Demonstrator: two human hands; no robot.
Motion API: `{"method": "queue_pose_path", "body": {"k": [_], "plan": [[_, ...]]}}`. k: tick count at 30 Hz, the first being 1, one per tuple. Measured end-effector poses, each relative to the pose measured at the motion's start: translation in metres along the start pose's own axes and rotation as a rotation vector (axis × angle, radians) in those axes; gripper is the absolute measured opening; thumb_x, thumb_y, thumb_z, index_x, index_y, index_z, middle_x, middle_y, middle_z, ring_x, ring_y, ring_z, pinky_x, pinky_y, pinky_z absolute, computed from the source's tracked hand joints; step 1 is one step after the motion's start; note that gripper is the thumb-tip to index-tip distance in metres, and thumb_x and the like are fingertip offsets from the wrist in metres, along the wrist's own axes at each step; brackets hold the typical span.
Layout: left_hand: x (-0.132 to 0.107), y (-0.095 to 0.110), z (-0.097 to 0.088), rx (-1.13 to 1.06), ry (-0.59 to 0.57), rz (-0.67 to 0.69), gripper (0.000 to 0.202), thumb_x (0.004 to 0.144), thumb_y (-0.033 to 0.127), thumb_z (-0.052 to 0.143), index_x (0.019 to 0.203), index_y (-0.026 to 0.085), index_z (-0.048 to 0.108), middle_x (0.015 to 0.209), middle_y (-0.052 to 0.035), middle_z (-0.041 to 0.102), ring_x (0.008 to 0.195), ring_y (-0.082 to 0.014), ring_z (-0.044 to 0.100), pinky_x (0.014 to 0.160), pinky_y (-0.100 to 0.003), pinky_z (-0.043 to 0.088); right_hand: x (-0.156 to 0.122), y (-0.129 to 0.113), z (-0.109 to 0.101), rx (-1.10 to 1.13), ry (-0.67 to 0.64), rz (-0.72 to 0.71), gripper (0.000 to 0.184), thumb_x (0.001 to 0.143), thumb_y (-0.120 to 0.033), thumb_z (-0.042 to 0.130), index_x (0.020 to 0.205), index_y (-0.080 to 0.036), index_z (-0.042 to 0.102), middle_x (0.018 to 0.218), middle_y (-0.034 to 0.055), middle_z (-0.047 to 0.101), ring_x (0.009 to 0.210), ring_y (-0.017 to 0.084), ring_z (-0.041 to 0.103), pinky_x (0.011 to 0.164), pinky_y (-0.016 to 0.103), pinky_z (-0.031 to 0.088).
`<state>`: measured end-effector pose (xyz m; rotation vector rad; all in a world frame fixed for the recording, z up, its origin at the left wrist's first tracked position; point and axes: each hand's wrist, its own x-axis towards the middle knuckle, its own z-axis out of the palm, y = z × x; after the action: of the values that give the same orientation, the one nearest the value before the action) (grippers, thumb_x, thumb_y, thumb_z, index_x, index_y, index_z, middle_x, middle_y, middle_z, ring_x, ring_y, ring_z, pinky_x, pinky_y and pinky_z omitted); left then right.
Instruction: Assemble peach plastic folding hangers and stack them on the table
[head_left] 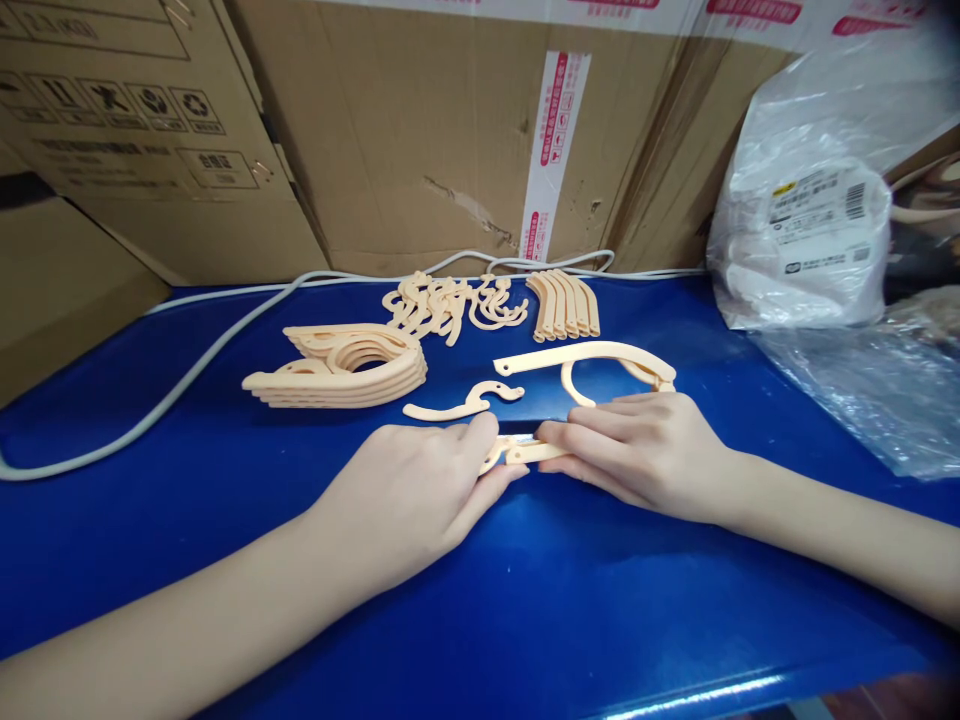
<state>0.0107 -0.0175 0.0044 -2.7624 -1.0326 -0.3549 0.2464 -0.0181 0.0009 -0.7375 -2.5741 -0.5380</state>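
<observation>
My left hand (416, 480) pinches a small beige plastic hook piece (491, 457) between thumb and fingers. Facing it, my right hand (649, 450) grips a beige hanger arm (526, 454); the two pieces meet end to end, and fingers cover most of both. Just beyond my left fingers lies a loose curved hook piece (442, 411). Behind my right knuckles is a long curved hanger arm (581, 352) with a hook part beside it, its near end partly hidden by the hand.
Stacked folding hangers (349, 385) lie at left. Further back are a pile of hook pieces (427, 300) and a row of hanger arms (566, 305). A white cable (225, 345) crosses the blue table (465, 620). Cardboard boxes (420, 130) stand behind; plastic bags (802, 250) lie right.
</observation>
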Motion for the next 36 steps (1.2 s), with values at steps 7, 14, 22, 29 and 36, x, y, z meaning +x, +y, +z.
{"method": "queue_pose_path", "body": {"k": [7,14,22,29,36], "plan": [[-0.0001,0.0005,0.0003,0.279,0.22,0.132,0.044,0.105,0.027,0.022,0.075,0.017,0.052,0.054,-0.0024,0.056,0.038,-0.0177,0.055,0.035,-0.028,0.03,0.0017,0.0001,-0.001,0.104,-0.043,0.049,0.033,0.105,-0.033,0.039,0.096,-0.018,0.067,0.071,-0.0026,0.07,0.053,0.01,0.059,0.052,0.025,0.037],[-0.0005,0.0005,-0.0016,0.413,0.219,0.198,0.034,0.102,0.022,0.031,0.073,0.019,0.049,0.057,-0.0009,0.051,0.044,-0.0187,0.056,0.038,-0.028,0.036,0.0024,0.0005,-0.0031,0.275,-0.112,0.105,0.033,0.105,-0.034,0.039,0.095,-0.017,0.066,0.073,-0.0002,0.07,0.057,0.01,0.061,0.054,0.024,0.037],[-0.0013,-0.0012,0.0002,0.418,0.222,0.22,0.036,0.103,0.026,0.028,0.076,0.018,0.051,0.059,-0.0023,0.056,0.048,-0.0202,0.059,0.041,-0.028,0.038,-0.0003,0.0029,-0.0044,0.429,-0.195,0.173,0.032,0.104,-0.037,0.042,0.098,-0.017,0.067,0.072,0.0008,0.068,0.057,0.01,0.06,0.055,0.021,0.038],[0.0018,-0.0039,0.0042,0.081,0.102,0.082,0.045,0.106,0.038,0.021,0.08,0.018,0.052,0.062,-0.0027,0.065,0.049,-0.0192,0.065,0.041,-0.028,0.037,-0.0016,0.004,-0.0051,0.28,-0.131,0.096,0.032,0.105,-0.033,0.039,0.099,-0.016,0.067,0.073,0.0003,0.07,0.056,0.01,0.061,0.055,0.023,0.037],[0.0022,-0.0042,0.0007,-0.035,-0.032,-0.016,0.03,0.102,0.04,0.041,0.083,0.02,0.053,0.066,-0.0005,0.069,0.053,-0.0222,0.066,0.045,-0.029,0.034,-0.0013,0.0039,-0.004,0.217,-0.116,0.084,0.034,0.105,-0.033,0.039,0.097,-0.018,0.067,0.07,-0.001,0.068,0.053,0.009,0.057,0.054,0.024,0.036]]}}
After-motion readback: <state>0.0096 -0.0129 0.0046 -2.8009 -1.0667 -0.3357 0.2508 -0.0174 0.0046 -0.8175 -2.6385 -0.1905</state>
